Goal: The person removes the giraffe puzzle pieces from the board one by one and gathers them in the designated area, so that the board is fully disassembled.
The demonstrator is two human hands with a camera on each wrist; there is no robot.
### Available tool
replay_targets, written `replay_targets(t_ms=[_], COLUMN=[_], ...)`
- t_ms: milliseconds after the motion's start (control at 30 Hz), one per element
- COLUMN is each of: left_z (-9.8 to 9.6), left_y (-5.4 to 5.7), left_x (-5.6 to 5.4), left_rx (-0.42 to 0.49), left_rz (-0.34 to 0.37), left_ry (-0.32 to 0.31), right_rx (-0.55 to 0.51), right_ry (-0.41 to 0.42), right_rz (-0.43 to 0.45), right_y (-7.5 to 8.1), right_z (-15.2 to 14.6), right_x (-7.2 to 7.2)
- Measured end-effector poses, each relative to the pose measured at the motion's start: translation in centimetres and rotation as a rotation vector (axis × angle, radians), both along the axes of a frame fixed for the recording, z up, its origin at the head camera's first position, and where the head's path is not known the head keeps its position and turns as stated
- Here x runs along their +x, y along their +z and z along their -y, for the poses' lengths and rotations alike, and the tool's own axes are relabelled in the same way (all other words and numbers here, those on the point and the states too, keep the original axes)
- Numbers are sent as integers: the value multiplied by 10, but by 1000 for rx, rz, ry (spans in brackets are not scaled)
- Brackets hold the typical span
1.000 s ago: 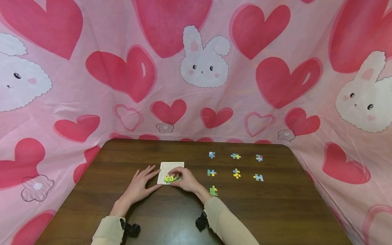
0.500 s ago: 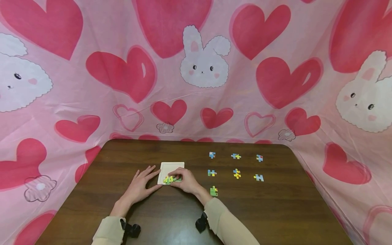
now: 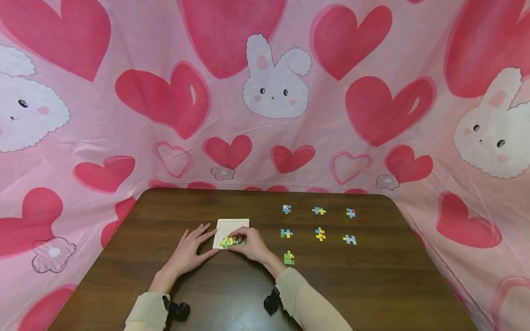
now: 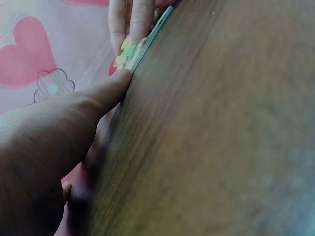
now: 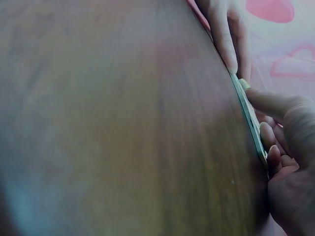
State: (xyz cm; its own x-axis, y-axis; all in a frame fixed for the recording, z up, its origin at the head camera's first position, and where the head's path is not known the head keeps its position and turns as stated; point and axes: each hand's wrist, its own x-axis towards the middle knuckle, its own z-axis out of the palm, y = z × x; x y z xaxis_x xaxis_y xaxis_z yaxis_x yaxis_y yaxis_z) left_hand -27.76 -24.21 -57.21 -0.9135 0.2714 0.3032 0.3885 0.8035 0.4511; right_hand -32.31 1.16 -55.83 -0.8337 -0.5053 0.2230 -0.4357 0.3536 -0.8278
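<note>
A cream puzzle tray (image 3: 225, 226) lies on the table left of centre. My left hand (image 3: 187, 252) lies with its fingers spread, thumb at the tray's near left corner and a fingertip by its left side. My right hand (image 3: 251, 246) is over the tray's near part and pinches a yellow-and-green puzzle piece (image 3: 226, 242) between thumb and fingers. More green shows under those fingers, partly hidden. In the left wrist view the right fingertips (image 4: 140, 32) reach down to the yellow-and-green piece (image 4: 128, 51).
Several loose puzzle pieces lie spaced out right of the tray, among them a green one (image 3: 289, 258), a yellow one (image 3: 320, 234) and a blue one (image 3: 349, 240). The brown wooden table (image 3: 372, 285) ends at a pink heart-patterned cloth (image 3: 314, 115).
The yellow-and-green piece has shifted slightly left along the tray's near side, with the right fingers moving along. The left hand and tray have stayed in place.
</note>
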Motion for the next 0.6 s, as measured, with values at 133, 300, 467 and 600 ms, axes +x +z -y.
replay_targets(t_ms=[133,300,467,600], left_z=[-4,-5,-4,-3], left_y=[8,11,11,10], left_x=[1,1,1,1], left_rx=[-10,-37,-38,-39], left_rz=[53,80,92,92], left_ry=[19,32,36,38], right_rx=[-36,-57,-97,-132], right_ry=[-13,-16,4,7], right_rz=[16,10,23,60], right_y=[5,13,21,27], right_z=[0,-1,-5,-12], right_x=[-2,-4,-3,-2])
